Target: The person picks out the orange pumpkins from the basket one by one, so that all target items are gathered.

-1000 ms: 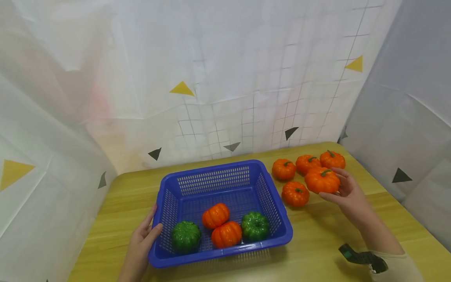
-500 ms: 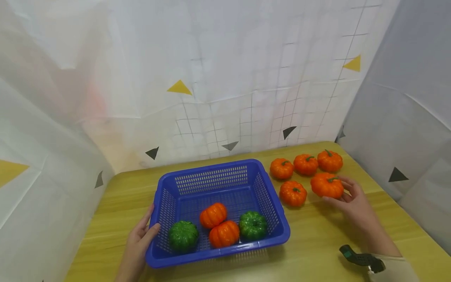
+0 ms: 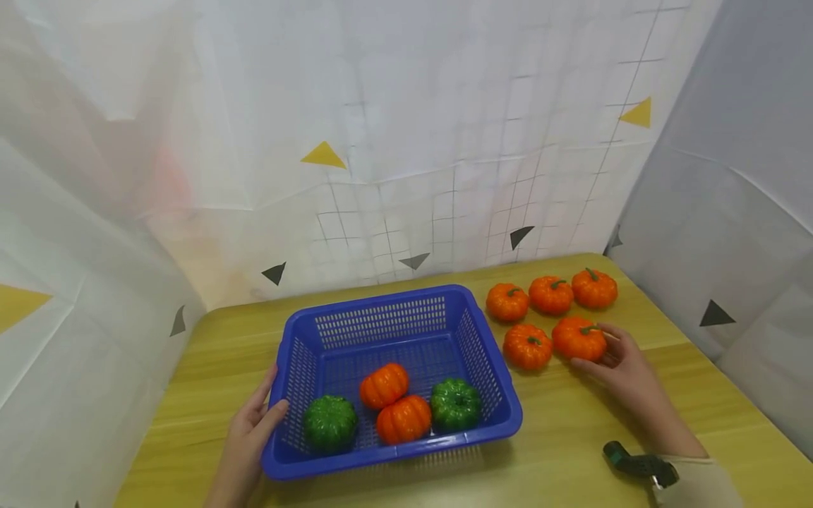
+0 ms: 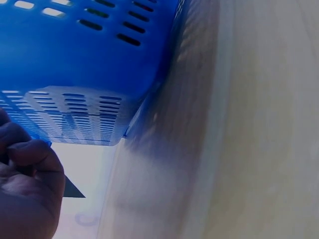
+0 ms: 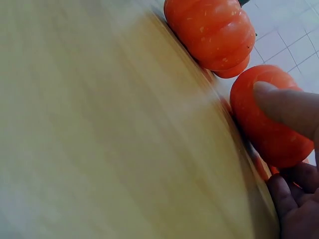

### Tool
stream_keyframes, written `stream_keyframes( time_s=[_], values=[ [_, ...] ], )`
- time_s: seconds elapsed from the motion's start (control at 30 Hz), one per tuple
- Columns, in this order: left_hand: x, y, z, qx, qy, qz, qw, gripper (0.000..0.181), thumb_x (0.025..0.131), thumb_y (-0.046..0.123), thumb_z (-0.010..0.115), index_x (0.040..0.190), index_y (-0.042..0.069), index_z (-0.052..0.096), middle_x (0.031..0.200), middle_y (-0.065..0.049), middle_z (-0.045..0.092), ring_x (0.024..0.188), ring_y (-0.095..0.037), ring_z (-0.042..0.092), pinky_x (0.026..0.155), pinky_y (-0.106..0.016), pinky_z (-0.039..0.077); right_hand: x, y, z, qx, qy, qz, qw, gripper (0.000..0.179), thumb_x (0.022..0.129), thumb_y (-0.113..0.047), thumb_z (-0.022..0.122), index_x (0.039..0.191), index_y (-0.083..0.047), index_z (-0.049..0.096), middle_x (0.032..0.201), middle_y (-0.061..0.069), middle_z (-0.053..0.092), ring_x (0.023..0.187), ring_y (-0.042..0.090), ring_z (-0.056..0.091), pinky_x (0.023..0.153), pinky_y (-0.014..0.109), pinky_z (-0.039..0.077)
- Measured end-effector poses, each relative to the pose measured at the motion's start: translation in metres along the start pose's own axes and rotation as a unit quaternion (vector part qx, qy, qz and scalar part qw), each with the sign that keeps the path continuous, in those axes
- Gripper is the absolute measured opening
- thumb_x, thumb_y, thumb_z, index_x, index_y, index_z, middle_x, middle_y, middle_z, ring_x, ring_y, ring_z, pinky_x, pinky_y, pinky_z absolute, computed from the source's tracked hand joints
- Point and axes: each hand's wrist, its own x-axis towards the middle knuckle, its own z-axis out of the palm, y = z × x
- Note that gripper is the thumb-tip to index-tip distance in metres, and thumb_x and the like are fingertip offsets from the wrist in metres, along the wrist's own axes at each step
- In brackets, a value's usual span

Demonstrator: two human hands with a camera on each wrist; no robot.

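Note:
In the head view, my left hand [image 3: 246, 430] holds the left rim of a blue plastic basket [image 3: 387, 457], thumb on the rim and fingers along the outer side. The basket contains two orange pumpkins [image 3: 404, 420] and two green pumpkins [image 3: 330, 423]. To its right, my right hand [image 3: 625, 370] grips a small orange pumpkin [image 3: 574, 340] with a green stem. The right wrist view shows the thumb [image 5: 286, 107] across this pumpkin [image 5: 264, 134], which sits at the tabletop, and fingers on its other side. A second pumpkin [image 3: 528, 346] stands close on its left.
Behind the held pumpkin, three more orange pumpkins [image 3: 551, 295] stand in a row on the wooden table [image 3: 559, 437]. White sheeting [image 3: 406, 127] with triangle marks rises at the back and both sides. A dark wrist strap [image 3: 638, 466] is on the right arm.
My right hand has brought the orange pumpkin down to the table, then shifted it slightly left towards the neighbouring pumpkin. The left hand and basket keep their place; the head view has shifted slightly.

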Motion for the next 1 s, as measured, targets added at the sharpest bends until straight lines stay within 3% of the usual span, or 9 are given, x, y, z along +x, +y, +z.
stream_keyframes(
  time_s=[0.27,0.33,0.43,0.6,0.83,1.0],
  values=[
    [-0.002,-0.001,-0.002,-0.006,0.004,0.004,1.0000,0.064,0.103,0.026,0.056,0.159,0.025,0.023,0.147,-0.026,0.042,0.113,-0.024,0.063,0.087,-0.046,0.056,0.003,-0.002,0.003,-0.040,0.004,-0.012,0.9991,0.098,0.088,-0.041,0.075,0.157,-0.005,0.016,0.150,0.032,0.033,0.127,0.048,0.045,0.080,0.001,0.040],
    [-0.003,-0.002,-0.003,-0.007,0.004,0.010,0.9999,0.064,0.103,0.024,0.055,0.159,0.024,0.023,0.146,-0.026,0.043,0.113,-0.025,0.063,0.086,-0.047,0.056,0.004,-0.002,0.004,-0.051,0.003,-0.012,0.9986,0.099,0.088,-0.043,0.074,0.158,-0.006,0.014,0.151,0.031,0.033,0.128,0.048,0.045,0.088,0.011,0.047],
    [-0.003,-0.002,-0.003,-0.007,0.005,0.010,0.9999,0.064,0.103,0.024,0.055,0.159,0.024,0.023,0.147,-0.025,0.042,0.113,-0.024,0.063,0.086,-0.046,0.056,0.006,-0.001,0.004,-0.060,0.002,-0.013,0.9981,0.104,0.087,-0.044,0.075,0.159,-0.008,0.010,0.152,0.031,0.031,0.128,0.049,0.044,0.091,0.013,0.047],
    [-0.004,-0.001,-0.004,-0.002,0.005,0.008,1.0000,0.065,0.103,0.026,0.056,0.159,0.024,0.023,0.149,-0.023,0.040,0.115,-0.022,0.062,0.088,-0.045,0.056,0.007,0.000,0.001,-0.024,-0.016,-0.019,0.9994,0.110,0.086,-0.037,0.077,0.159,-0.010,-0.001,0.155,0.030,0.025,0.131,0.050,0.039,0.085,0.000,0.037],
    [-0.001,-0.001,-0.003,-0.004,-0.004,0.020,0.9998,0.064,0.103,0.026,0.055,0.159,0.023,0.024,0.148,-0.022,0.041,0.116,-0.023,0.061,0.089,-0.045,0.055,0.007,-0.001,-0.017,0.022,-0.021,-0.033,0.9990,0.093,0.096,-0.024,0.067,0.160,-0.016,0.000,0.154,0.035,0.022,0.133,0.055,0.030,0.085,0.001,0.038],
    [0.002,-0.003,-0.002,-0.016,-0.017,0.032,0.9992,0.063,0.104,0.022,0.054,0.159,0.022,0.024,0.147,-0.025,0.041,0.117,-0.028,0.061,0.088,-0.046,0.055,0.002,-0.023,-0.033,0.015,0.004,-0.052,0.9986,0.081,0.099,-0.022,0.063,0.160,-0.024,0.010,0.155,0.029,0.024,0.137,0.046,0.031,0.081,0.002,0.041]
  ],
)
